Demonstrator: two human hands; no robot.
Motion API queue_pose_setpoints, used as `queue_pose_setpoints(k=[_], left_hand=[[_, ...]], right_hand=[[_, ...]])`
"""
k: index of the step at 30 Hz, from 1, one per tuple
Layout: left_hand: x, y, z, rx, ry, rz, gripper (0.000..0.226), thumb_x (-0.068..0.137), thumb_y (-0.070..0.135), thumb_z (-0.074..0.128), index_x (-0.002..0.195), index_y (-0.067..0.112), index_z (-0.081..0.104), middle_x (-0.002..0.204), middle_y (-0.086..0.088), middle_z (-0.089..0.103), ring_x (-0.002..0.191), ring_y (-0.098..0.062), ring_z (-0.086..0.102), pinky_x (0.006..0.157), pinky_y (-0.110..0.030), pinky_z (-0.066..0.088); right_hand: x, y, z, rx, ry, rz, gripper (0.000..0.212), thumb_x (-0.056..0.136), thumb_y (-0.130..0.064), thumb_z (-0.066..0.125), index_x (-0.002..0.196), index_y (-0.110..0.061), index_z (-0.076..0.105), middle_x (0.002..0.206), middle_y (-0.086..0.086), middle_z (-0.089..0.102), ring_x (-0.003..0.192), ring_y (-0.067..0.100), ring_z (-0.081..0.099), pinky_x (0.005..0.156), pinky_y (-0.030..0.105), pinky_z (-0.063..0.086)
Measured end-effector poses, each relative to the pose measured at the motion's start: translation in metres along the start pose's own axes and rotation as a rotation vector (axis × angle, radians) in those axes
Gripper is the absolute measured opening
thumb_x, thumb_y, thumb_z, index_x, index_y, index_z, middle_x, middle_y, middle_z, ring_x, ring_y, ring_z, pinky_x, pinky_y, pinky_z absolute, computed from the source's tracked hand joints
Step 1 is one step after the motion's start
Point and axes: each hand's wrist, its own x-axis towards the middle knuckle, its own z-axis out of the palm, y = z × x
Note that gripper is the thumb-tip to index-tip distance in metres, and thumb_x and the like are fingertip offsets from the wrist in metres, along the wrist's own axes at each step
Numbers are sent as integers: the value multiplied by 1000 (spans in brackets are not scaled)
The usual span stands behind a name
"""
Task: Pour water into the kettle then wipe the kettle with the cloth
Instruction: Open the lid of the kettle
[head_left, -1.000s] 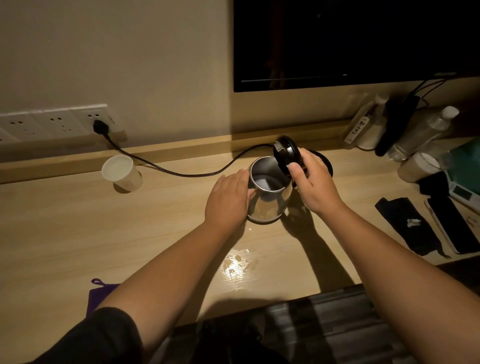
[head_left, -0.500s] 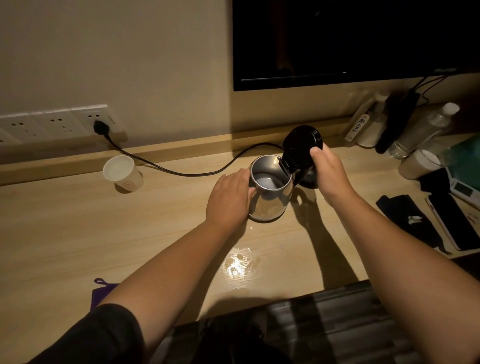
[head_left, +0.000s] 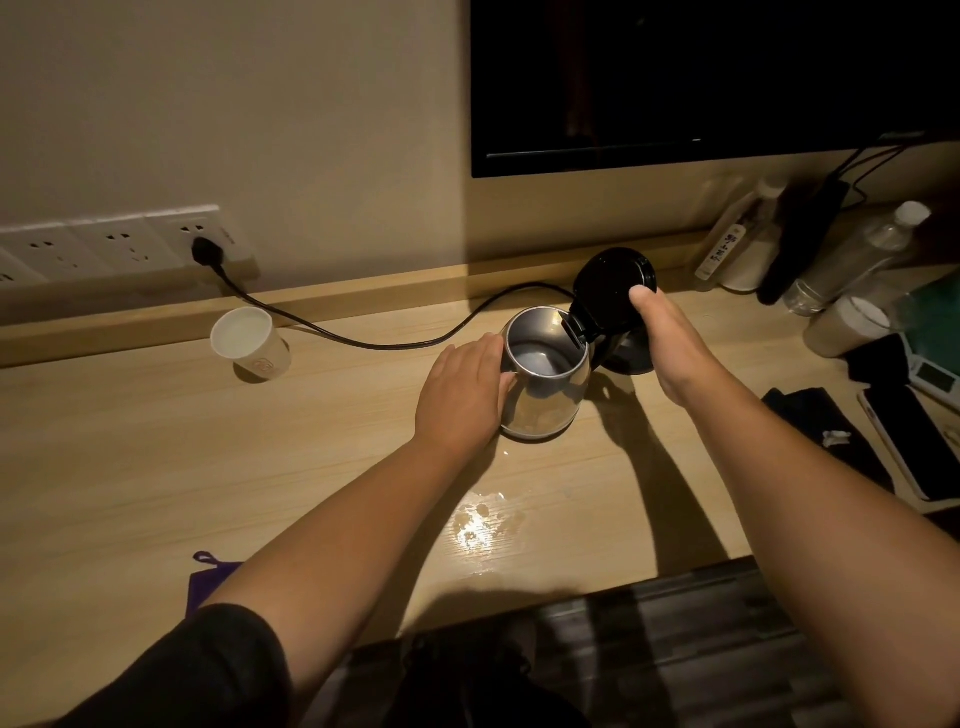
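A steel kettle (head_left: 545, 410) stands on the wooden counter (head_left: 156, 441) with its black hinged lid (head_left: 608, 283) tipped up and open; a little water shows inside. My left hand (head_left: 462, 389) curls round the kettle's left side by the spout. My right hand (head_left: 675, 343) holds the raised lid, with the thumb on its top. A white paper cup (head_left: 249, 340) stands upright to the left, near the back ledge. A purple cloth (head_left: 208, 577) lies at the counter's front edge, mostly hidden by my left arm.
A puddle of spilled water (head_left: 478, 525) lies in front of the kettle. A black cord (head_left: 363, 340) runs from the wall socket (head_left: 208, 249) to the kettle area. Bottles (head_left: 852, 265), a phone (head_left: 904, 431) and dark items crowd the right side. A dark screen (head_left: 701, 78) hangs above.
My right hand has swung the lid up from partly raised to fully open and moved slightly right. My left hand and the kettle have stayed in place.
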Motion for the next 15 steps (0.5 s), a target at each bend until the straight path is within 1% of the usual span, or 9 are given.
queue_pose_setpoints(k=[3, 6, 8, 10, 12, 13, 15], left_hand=[[0, 1, -1, -6, -16, -7, 40, 99, 37, 43, 134, 18, 40, 131, -1, 54, 118, -19, 48, 106, -37, 36], [-2, 3, -6, -12, -43, -8, 46, 99, 40, 40, 139, 19, 35, 137, -2, 50, 124, -20, 44, 109, -39, 34], [-7, 3, -13, -14, -41, -22, 49, 98, 44, 40, 140, 19, 33, 138, -2, 49, 126, -19, 42, 109, -40, 35], [-15, 1, -19, 14, -50, -45, 56, 97, 46, 42, 143, 17, 29, 143, -5, 45, 131, -20, 38, 113, -39, 30], [-25, -5, -25, 59, -82, -74, 65, 97, 49, 41, 148, 14, 22, 152, -6, 35, 139, -23, 30, 116, -38, 22], [-31, -9, -28, 82, -93, -89, 67, 97, 52, 39, 150, 14, 21, 154, -6, 32, 141, -23, 27, 117, -38, 20], [-43, -19, -33, 127, -113, -107, 71, 96, 57, 34, 151, 15, 19, 156, -7, 29, 143, -24, 25, 118, -39, 16]], right_hand=[[-2, 3, -3, -26, -23, -36, 62, 85, -70, 38, 138, -41, 48, 138, -8, 56, 131, 15, 48, 113, 51, 35], [-6, 5, -7, -47, -18, -97, 61, 88, -70, 37, 140, -40, 47, 139, -11, 56, 132, 10, 47, 114, 49, 35], [-8, 8, -11, -79, 14, -112, 66, 87, -71, 37, 145, -39, 41, 145, -8, 51, 135, 14, 44, 113, 51, 36], [-13, 12, -12, -150, 75, -121, 69, 89, -69, 40, 150, -38, 33, 153, -4, 43, 139, 19, 39, 112, 51, 36], [-22, 19, -10, -278, 178, -156, 63, 96, -56, 45, 151, -29, 31, 154, 2, 38, 139, 21, 37, 110, 45, 37], [-30, 23, -8, -367, 256, -180, 61, 97, -51, 47, 150, -24, 34, 151, 5, 40, 137, 21, 39, 107, 43, 39], [-45, 33, -2, -603, 411, -243, 57, 95, -49, 49, 140, -14, 43, 136, 11, 48, 126, 26, 46, 104, 46, 42]])
